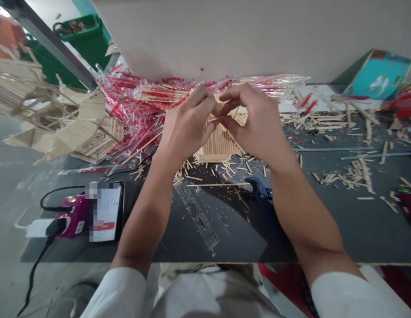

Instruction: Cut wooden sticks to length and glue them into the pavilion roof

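A small model of pale wooden sticks [216, 146] stands on the dark table behind and below my hands, its slatted side facing me. Above it, my left hand [192, 121] is closed in a pinch, fingertips and thumb together. My right hand [253, 121] curls in from the other side, its thumb and fingers closed close to the left fingertips. Whatever is pinched there is too small and covered to name. Nearer to me lie a clear plastic ruler [198, 214], a single thin stick [221, 184] and a blue-handled cutting tool [261, 192], partly under my right forearm.
Red-and-clear wrapped stick packets [135, 104] pile up at the back left. Larger stick models [76, 128] stand at the left. A phone [107, 212] and a purple power adapter [73, 216] with cables sit front left. Stick offcuts [351, 176] litter the right; a turquoise board [377, 75] leans behind.
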Available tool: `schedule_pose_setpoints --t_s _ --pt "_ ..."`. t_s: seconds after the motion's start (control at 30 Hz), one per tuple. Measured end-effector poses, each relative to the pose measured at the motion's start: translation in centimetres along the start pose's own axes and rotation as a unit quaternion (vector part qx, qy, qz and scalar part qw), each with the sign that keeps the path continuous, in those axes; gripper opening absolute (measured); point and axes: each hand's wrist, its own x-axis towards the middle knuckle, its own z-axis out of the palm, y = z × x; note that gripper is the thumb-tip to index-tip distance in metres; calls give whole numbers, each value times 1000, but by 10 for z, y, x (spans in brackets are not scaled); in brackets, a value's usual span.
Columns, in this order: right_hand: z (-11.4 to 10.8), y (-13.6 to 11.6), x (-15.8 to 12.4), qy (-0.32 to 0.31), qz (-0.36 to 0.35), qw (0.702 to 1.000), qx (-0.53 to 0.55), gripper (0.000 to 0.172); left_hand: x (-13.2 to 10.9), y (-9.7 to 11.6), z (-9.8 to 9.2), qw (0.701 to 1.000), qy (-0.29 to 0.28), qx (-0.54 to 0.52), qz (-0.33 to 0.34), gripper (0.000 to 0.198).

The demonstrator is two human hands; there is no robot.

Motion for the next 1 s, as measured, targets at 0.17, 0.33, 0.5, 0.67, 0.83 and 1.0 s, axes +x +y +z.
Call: schedule_pose_setpoints --t_s 0.17,0.33,0.5,0.67,0.83,1.0 --pt "1 -1 1 11 -4 1000 -10 21 -2 -4 2 1000 0 -15 6 15" --pt "-5 -3 1 1 -13 1000 -12 25 -1 -6 3 1000 2 -19 9 19" --pt "-17 -1 -1 -3 -3 1000 -22 41 1 -3 2 999 -5 -35 -1 14" --pt "-19 8 -3 8 26 1000 8 47 1 0 -1 1000 2 -20 12 11" --pt "-16 11 -2 2 25 1000 19 44 0 2 -2 1000 4 0 13 12" --pt "-17 10 -1 -4 26 1000 17 43 0 2 0 1000 -11 -27 -4 12"
